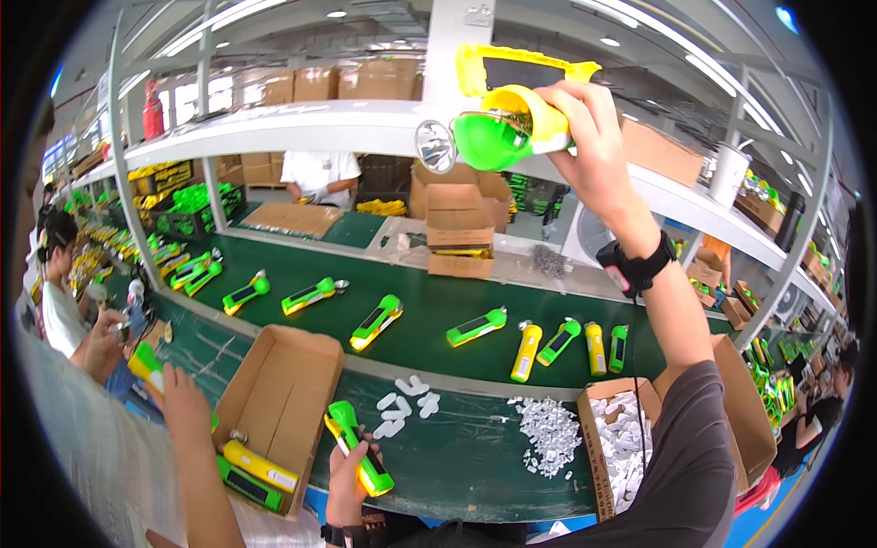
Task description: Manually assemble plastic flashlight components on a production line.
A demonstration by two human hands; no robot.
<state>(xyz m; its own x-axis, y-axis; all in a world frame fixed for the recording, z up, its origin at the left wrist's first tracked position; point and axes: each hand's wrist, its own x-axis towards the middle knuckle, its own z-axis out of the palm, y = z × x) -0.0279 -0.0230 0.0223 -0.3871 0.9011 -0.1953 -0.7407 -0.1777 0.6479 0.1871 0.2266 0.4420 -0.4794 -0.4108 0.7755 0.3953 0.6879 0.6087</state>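
My right hand (594, 137) is raised to the height of the shelf, its fingers closed around a yellow and green flashlight housing (493, 142). A round silver reflector (435, 146) shows beside the green part, and a yellow piece with a dark panel (525, 75) sits just above. Whether these parts are joined I cannot tell. Low over the bench, my left hand (343, 479) grips a green and yellow flashlight (358, 447), tilted, with its green end pointing away from me. White oval plastic pieces (395, 416) lie to the right of that hand.
Several flashlights (376, 321) lie along the green conveyor belt (420, 283). An open carton (279, 365) with flashlights stands left; a box of white pieces (598, 457) and a pile of small clear parts (548, 434) are right. A co-worker's hand (183, 402) holds a flashlight at left.
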